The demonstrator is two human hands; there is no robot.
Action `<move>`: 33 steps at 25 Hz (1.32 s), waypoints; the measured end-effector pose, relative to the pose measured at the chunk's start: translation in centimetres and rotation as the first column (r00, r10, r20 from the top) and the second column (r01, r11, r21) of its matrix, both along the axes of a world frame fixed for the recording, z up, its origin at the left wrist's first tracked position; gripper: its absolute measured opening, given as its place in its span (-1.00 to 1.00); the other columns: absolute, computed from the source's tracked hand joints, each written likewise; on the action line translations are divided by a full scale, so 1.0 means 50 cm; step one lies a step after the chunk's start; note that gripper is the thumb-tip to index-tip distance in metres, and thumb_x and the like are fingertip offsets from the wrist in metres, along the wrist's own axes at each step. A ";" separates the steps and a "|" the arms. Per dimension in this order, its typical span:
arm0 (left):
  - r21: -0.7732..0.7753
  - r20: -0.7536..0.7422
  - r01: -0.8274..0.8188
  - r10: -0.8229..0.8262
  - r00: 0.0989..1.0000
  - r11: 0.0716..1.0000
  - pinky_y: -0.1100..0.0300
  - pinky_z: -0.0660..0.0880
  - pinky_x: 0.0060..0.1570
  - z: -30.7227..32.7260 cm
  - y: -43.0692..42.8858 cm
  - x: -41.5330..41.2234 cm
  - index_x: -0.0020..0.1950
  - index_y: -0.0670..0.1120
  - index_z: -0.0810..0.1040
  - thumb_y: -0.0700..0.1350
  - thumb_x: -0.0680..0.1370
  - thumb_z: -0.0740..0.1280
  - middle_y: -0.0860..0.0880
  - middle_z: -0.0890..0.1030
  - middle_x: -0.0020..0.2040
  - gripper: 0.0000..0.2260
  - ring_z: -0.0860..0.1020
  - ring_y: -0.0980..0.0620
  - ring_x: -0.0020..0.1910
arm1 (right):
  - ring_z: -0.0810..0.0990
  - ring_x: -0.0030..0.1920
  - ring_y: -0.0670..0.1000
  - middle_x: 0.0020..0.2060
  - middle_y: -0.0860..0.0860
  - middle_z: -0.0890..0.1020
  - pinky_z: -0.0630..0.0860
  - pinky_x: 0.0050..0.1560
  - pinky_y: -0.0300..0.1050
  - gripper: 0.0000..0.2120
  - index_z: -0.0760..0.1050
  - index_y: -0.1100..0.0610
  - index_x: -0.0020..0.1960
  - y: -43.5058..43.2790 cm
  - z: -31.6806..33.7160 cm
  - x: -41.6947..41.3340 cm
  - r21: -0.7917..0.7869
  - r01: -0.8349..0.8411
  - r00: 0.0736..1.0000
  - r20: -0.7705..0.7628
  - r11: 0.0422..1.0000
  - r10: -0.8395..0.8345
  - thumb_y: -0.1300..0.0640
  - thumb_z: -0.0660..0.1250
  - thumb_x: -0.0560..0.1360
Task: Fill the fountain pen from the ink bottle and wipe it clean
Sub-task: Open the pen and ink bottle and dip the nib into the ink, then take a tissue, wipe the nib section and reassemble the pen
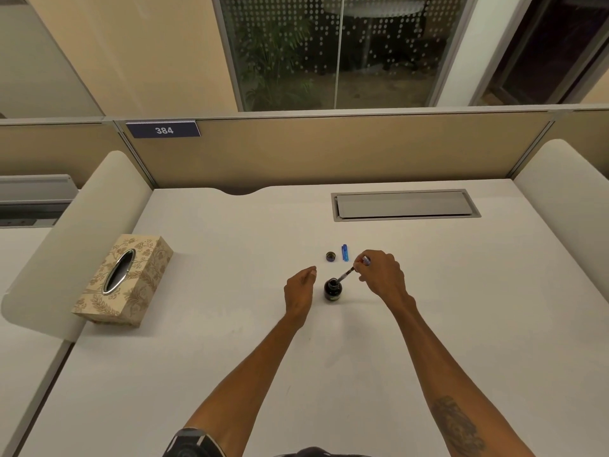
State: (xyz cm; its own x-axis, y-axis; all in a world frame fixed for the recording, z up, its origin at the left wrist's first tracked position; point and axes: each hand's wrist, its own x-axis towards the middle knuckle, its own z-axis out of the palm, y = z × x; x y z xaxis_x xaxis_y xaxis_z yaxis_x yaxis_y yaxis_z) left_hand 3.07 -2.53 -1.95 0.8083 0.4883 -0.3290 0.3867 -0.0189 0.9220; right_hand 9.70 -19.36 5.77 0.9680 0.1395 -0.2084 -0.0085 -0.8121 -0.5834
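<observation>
Office cubicle: numbered partition (163, 130), white desk (230, 324) with cable hatch (405, 205).

Pen dipped in an open ink bottle on a white desk

The right hand (382, 275) holds the pen (350, 273) tilted, its tip in the mouth of the ink bottle (333, 289). The left hand (299, 289) hovers just left of the bottle, fingers loosely curled, not touching it. Behind the bottle lie the bottle cap (331, 256) and a blue pen part (345, 252). A patterned tissue box (123, 280) sits well to the left.

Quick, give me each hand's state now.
Left hand: open, holding nothing, beside the ink bottle.
Right hand: closed on the fountain pen, tip at the bottle's mouth.
</observation>
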 end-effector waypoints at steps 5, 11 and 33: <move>0.001 -0.011 -0.003 0.003 1.000 1.000 0.12 0.43 0.38 0.010 -0.010 -0.010 0.31 -0.13 0.60 -0.06 0.63 0.31 -0.03 0.62 0.29 -0.70 0.56 0.02 0.28 | 0.70 -0.20 0.05 -0.21 0.03 0.70 0.65 -0.07 0.03 -0.84 0.59 0.04 -0.14 -0.011 0.001 -0.006 0.050 0.049 0.999 -0.003 0.998 -0.049 0.05 0.28 0.55; 0.016 -0.013 -0.042 0.042 0.999 0.999 0.12 0.45 0.35 0.015 -0.019 -0.022 0.29 -0.13 0.62 -0.05 0.63 0.31 -0.03 0.64 0.25 -0.71 0.57 0.01 0.26 | 0.70 -0.29 -0.06 -0.23 0.00 0.70 0.51 -0.27 -0.21 -0.87 0.62 0.08 -0.12 -0.026 -0.003 -0.021 0.167 0.131 0.991 -0.044 0.977 -0.125 0.09 0.33 0.53; -0.241 0.272 0.077 -0.009 0.962 0.967 0.24 0.53 0.06 0.141 -0.067 -0.012 0.29 -0.05 0.62 -0.03 0.58 0.39 0.09 0.73 0.04 -0.71 0.67 0.14 0.07 | 0.74 -0.10 -0.02 0.05 0.17 0.69 0.22 -0.64 -0.39 -0.81 0.52 0.28 0.19 -0.027 0.014 -0.068 0.737 0.639 0.741 -0.667 0.222 0.082 0.30 0.26 0.60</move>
